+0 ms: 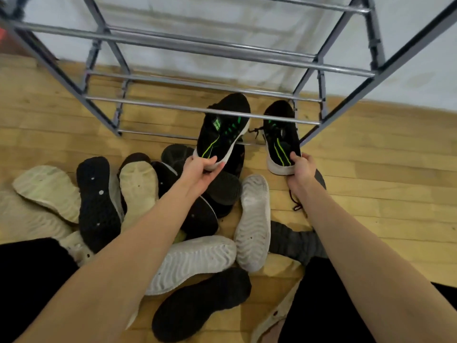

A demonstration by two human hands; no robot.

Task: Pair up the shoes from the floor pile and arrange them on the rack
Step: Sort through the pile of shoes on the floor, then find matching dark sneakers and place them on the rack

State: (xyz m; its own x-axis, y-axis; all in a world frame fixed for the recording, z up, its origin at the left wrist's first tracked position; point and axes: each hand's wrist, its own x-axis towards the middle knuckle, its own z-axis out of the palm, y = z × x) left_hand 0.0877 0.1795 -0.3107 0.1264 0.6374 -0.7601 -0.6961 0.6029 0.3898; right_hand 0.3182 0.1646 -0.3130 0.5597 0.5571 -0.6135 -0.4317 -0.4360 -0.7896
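Gripping heels: left hand (202, 169) holds left sneaker (223, 129), right hand (303, 167) right sneaker (280, 139) (toes under rack (197, 110)).

Soft, even indoor light falls across the wooden floor (371, 169), casting only faint shadows under the rack (197, 45). Pale glints streak its metal bars. Wide-angle distortion bows the frame edges, and slight blur softens the far left corner.

Two black sneakers with green stripes, one (223, 129) left of the other (280, 142). One metal shoe rack (197, 45) across the top of the frame. In the pile at lower left, about eleven more shoes lie sole-up: roughly five pale-soled (254, 222) and six dark-soled (99, 204). Two hands.
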